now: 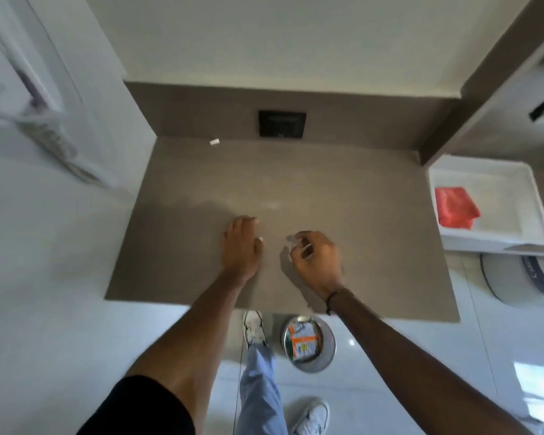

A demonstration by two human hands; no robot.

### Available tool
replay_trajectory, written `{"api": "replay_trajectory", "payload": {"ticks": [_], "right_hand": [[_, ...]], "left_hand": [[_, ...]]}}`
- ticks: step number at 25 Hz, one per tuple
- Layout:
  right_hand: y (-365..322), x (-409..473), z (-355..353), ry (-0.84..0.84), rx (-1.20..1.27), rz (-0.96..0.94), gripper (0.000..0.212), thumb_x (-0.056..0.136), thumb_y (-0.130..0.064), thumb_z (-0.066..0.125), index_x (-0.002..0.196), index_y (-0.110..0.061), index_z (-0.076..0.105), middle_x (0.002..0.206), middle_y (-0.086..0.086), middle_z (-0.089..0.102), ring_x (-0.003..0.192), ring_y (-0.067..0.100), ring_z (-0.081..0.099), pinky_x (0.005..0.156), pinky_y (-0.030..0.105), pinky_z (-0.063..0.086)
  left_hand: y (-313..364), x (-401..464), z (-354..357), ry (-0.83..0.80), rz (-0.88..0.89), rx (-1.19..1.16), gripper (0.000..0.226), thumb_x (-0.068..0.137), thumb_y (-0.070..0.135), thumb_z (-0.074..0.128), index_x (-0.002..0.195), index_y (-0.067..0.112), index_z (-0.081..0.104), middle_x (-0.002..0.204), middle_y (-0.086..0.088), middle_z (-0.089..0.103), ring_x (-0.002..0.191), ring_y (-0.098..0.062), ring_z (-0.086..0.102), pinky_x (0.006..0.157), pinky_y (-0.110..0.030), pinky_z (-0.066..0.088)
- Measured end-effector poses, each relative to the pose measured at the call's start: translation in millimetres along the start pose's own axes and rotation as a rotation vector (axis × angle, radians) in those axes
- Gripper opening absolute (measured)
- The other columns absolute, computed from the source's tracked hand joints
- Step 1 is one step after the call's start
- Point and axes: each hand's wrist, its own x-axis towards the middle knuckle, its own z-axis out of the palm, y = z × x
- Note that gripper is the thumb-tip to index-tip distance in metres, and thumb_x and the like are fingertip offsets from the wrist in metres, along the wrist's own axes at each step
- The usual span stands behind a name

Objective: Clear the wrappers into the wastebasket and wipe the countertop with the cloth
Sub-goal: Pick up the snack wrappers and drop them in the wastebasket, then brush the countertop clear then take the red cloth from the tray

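The left hand lies flat and open on the grey counter. The right hand pinches a clear wrapper just above it. A white scrap sits near the back wall. The red cloth lies in a white tray. The wastebasket, holding orange wrappers, stands on the floor.

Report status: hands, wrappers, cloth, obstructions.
Left hand flat on countertop; right hand pinching clear scrap. White scrap remains. Red cloth untouched in tray. Nothing obstructing.
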Motion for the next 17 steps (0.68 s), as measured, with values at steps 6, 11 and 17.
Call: {"api": "replay_trajectory", "payload": {"ticks": [6,11,17], "right_hand": [[-76,168,80,-0.231,-0.214,-0.088,0.042,0.088,-0.022,0.059,0.129,-0.014,0.065,0.121,0.008,0.068,0.1,0.026,0.069,0.087,0.037,0.058],[-121,274,160,-0.399,-0.492,-0.262,0.051,0.089,-0.014,0.055,0.14,-0.019,0.053,0.137,0.011,0.058,0.114,0.039,0.062,0.089,0.046,0.056],[-122,310,207,-0.451,-0.806,-0.443,0.035,0.099,-0.006,0.044,0.13,-0.012,0.059,0.136,0.014,0.051,0.124,0.039,0.05,0.085,0.052,0.054]], "left_hand": [[-79,24,-8,-0.001,-0.014,0.18,0.07,0.105,0.049,0.036,0.166,0.016,0.022,0.177,-0.008,0.015,0.164,-0.03,0.015,0.132,-0.056,0.016],[-96,26,13,0.083,0.001,0.13,0.07,0.103,0.052,0.039,0.166,0.023,0.025,0.177,-0.002,0.018,0.165,-0.023,0.015,0.132,-0.056,0.015],[-94,27,15,0.074,-0.007,0.164,0.073,0.104,0.055,0.032,0.167,0.022,0.015,0.178,-0.003,0.009,0.166,-0.025,0.008,0.134,-0.054,0.007]]}}
